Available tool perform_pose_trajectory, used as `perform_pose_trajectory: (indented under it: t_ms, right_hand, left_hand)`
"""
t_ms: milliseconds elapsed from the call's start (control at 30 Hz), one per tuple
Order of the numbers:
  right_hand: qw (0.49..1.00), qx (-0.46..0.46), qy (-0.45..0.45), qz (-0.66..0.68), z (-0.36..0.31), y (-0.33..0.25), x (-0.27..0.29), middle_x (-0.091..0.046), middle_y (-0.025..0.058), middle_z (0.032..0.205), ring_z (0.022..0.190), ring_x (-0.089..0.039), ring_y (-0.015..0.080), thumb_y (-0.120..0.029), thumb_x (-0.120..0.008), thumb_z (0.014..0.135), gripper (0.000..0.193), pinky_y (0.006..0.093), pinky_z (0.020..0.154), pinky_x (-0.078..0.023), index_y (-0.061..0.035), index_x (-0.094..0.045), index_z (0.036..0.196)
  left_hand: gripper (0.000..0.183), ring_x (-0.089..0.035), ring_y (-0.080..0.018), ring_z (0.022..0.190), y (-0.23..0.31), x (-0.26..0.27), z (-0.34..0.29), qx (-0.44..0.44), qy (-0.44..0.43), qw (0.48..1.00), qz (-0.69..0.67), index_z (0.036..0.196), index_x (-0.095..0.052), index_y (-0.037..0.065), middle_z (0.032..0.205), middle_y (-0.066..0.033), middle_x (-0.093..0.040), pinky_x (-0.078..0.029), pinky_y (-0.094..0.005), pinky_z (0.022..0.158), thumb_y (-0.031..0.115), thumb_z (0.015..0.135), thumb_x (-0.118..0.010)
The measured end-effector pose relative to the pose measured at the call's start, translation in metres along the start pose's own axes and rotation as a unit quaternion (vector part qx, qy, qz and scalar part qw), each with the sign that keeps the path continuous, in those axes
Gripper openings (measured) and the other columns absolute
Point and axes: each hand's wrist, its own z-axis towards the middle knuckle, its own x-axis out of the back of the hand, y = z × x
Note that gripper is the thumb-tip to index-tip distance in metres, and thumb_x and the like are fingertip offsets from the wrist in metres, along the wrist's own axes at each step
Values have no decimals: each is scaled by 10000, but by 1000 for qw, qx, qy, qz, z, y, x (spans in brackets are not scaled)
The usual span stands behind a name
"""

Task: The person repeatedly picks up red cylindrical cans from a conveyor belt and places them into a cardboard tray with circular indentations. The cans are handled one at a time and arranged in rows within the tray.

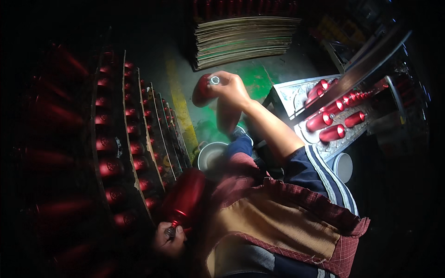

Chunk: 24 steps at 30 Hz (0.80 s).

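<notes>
My left hand (pixel 169 239), low at the left, is closed round the narrow neck of a glossy red metal bottle (pixel 184 192), whose body points up and away from me. Stretched out ahead, my right hand (pixel 230 89) grips a red bottle (pixel 202 91) at its neck, with the pale ring of its mouth showing by the fingers. A second dark red bottle shape (pixel 228 117) hangs just under that hand. It is blurred, and whether the fingers hold it too I cannot tell. The left fingers are partly in shadow.
Rows of red bottles (pixel 110 167) lie stacked between thin boards (pixel 139 153) along my left. Several more bottles (pixel 320 121) lie on a lit metal table (pixel 289 95) at the right, with a curved metal bar (pixel 354 76) above. A pale bucket (pixel 212 155) stands near my foot. Stacked boards (pixel 245 41) lie ahead.
</notes>
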Motion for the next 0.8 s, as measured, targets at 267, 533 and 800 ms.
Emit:
perform_pose_trajectory:
  t_ms: [267,533,800]
  right_hand:
    - [997,26,-51,-42,180,41,21,-565,-55,747,664,-475,17,-38,-739,790,223,176,617,-398,-27,-667,1001]
    - [969,130,-163,-129,397,32,50,-489,-56,719,661,-433,36,-9,-741,746,296,198,615,-386,-52,-679,1032]
    - [967,119,-219,52,514,-28,43,-458,-65,591,452,-387,7,66,-639,825,252,179,433,-274,-6,-638,1067]
  left_hand:
    - [153,-506,-48,589,-12,-30,165,-123,-43,991,30,870,-613,38,706,9,-587,-406,-200,560,1,797,-742]
    - [137,-642,-119,621,120,-114,317,-194,187,903,334,790,-698,32,697,-49,-655,-496,-244,560,112,706,-770]
    - [250,-571,-139,640,336,-89,382,-349,420,774,320,983,-615,-6,811,-67,-612,-439,-285,588,145,788,-654]
